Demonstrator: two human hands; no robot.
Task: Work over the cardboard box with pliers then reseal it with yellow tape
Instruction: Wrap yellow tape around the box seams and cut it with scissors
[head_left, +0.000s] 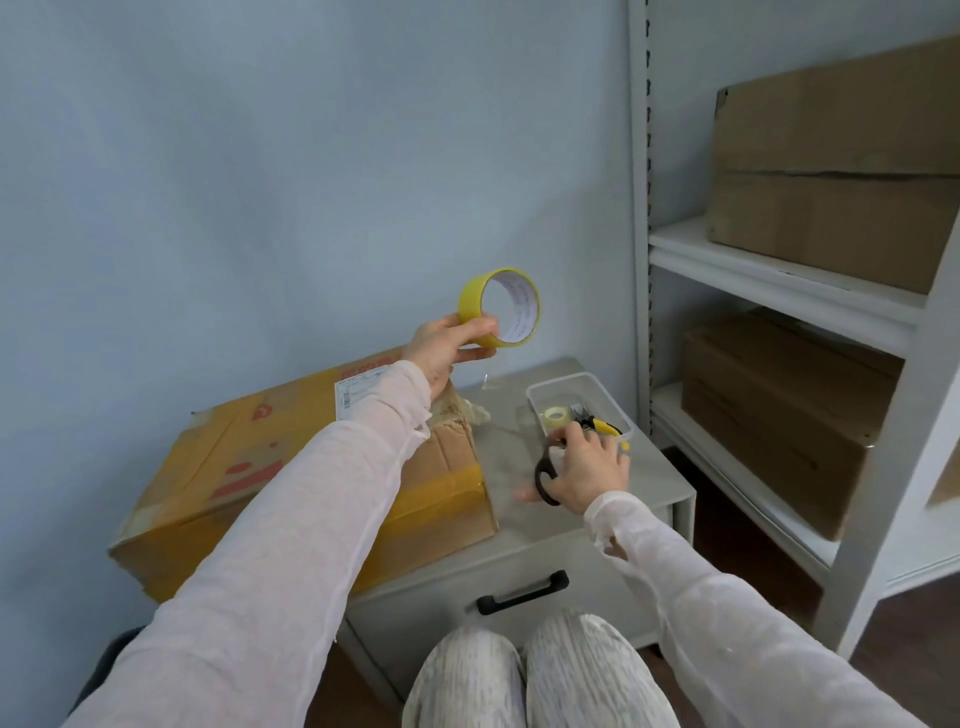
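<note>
A worn cardboard box (234, 467) with red print and yellow tape bands lies on the left of a grey drawer unit (524, 571). My left hand (447, 348) holds a roll of yellow tape (500, 306) up in the air above the box's far right corner. My right hand (587, 470) grips the black handles of a pair of scissors (545, 475) at the near edge of a clear plastic tray (540, 392). The yellow-handled pliers (600, 425) lie inside that tray, beside a small roll of clear tape (555, 414).
A white metal shelf rack (779, 280) stands to the right, with brown cardboard boxes (831, 171) on its shelves. A blue wall lies behind. The drawer has a black handle (522, 592). My knees (535, 670) are in front of the drawer.
</note>
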